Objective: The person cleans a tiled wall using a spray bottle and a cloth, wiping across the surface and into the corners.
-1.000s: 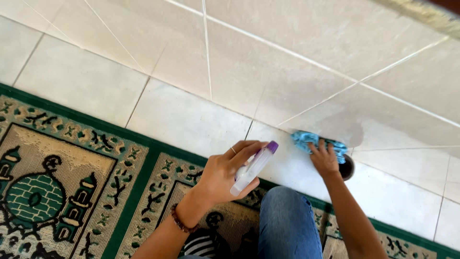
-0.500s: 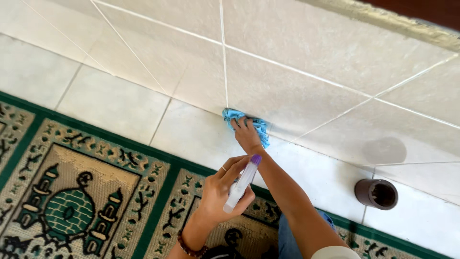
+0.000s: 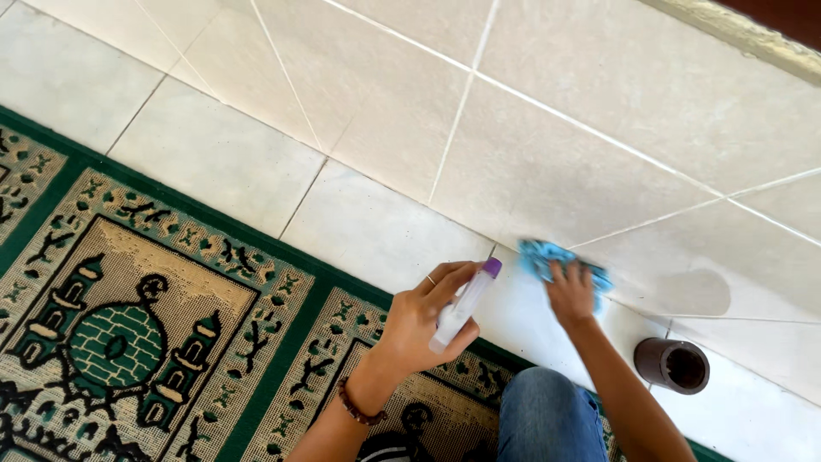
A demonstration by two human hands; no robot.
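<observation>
Here, the left hand (image 3: 423,321) grasps a small white spray bottle (image 3: 462,306) with a purple cap, held tilted above the edge of a green patterned prayer rug (image 3: 154,299). The right hand (image 3: 571,293) presses flat, fingers spread, on a blue cloth (image 3: 537,254) lying on the pale tiled floor (image 3: 530,154). A dark brown cylindrical cup (image 3: 674,365) stands on the tiles near the right forearm, apart from it. A beaded bracelet (image 3: 355,407) circles the left wrist.

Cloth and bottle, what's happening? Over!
Right hand flat on blue cloth, on tile. Left hand grips spray bottle. Brown cup sits nearby, apart.
</observation>
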